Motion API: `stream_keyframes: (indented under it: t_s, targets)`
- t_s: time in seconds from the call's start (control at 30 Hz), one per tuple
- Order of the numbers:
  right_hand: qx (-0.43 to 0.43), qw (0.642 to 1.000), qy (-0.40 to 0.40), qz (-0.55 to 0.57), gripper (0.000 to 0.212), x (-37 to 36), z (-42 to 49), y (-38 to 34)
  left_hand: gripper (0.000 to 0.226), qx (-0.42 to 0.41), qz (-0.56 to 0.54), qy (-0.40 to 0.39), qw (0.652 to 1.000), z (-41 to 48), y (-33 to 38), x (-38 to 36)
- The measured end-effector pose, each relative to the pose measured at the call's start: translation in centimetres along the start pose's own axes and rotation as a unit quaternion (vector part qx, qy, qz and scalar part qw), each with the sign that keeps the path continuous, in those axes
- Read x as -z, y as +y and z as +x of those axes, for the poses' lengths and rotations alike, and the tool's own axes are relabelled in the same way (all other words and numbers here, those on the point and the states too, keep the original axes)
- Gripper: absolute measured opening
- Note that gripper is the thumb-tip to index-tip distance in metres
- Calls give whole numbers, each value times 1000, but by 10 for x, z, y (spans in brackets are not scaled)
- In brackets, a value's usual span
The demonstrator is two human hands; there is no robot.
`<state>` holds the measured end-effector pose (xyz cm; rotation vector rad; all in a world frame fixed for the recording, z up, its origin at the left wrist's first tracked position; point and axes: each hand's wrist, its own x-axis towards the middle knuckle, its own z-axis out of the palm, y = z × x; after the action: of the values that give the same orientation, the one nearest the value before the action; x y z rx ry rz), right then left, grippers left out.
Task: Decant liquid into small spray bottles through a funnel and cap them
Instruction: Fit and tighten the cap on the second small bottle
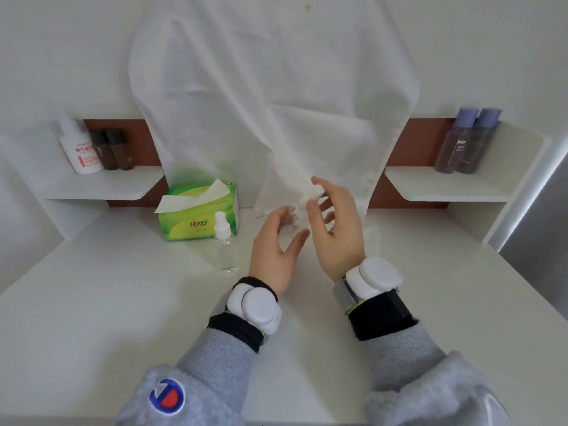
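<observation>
Right hand (pixel 335 235): raised over the middle of the bench (pixel 123 302), thumb and forefinger pinching a white spray cap (pixel 311 194), the other fingers spread loose. The cap is held above and just right of the left hand, judged ready to go down onto a bottle neck.

Left hand (pixel 276 244): fingers and thumb curved in a wide C round what looks like a clear bottle (pixel 290 226), judged to steady it for capping. The glassy shape is blurred, so whether the fingers actually grip it cannot be told.

A second bottle (pixel 226 247), already capped, with liquid in it, stands on the bench to the left, just in front of a green tissue pack (pixel 199 216), probably kept there for spills. No funnel can be made out.

Step in hand, by judgement: capping the second of the bottles. The risk is tipping an unsteadied bottle while the cap is seated.
</observation>
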<state>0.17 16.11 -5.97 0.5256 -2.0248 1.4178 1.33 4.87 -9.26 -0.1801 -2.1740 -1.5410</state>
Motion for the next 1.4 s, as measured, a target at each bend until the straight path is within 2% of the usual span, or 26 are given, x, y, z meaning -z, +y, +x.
stream_keyframes:
  t_s: [0.17,0.3,0.4,0.5,0.6,0.7,0.8,0.93,1.07,1.17,1.33,1.4]
  targets:
    - [-43,999,-28,-14,23,1,2,5,36,-14,-13,-34,999,-1,-1,-3]
    - [-57,998,-23,11,29,-2,0,6,35,-13,-27,-51,998,-2,-1,-4]
    - [-87,995,-35,36,23,-3,0,5,35,-3,-40,-56,998,-2,-1,-4]
    - [-117,992,-1,45,15,-1,1,2,35,-1,-45,-52,998,-2,-1,-4]
    - [-141,987,54,63,24,-4,0,1,33,-5,-38,-58,998,-3,1,-4]
    - [-137,987,66,49,33,-4,-2,0,32,-6,-38,-71,997,-5,3,-4]
    - [-128,989,33,70,46,-2,-2,-4,27,6,-41,-68,997,-5,3,-4]
    - [-143,973,40,178,42,-3,-1,-9,28,12,-55,-53,997,-4,0,-4]
    - [-119,986,40,108,33,-3,-2,-8,27,11,-55,-55,997,-4,1,-4]
    - [-117,988,58,82,38,-5,-3,-8,30,16,-51,-58,997,-4,0,-4]
    - [-136,977,10,161,42,-1,-1,-7,34,30,-62,-61,996,-2,0,-3]
    - [-124,983,7,134,42,-3,-1,-5,35,30,-62,-59,996,-2,-1,-3]
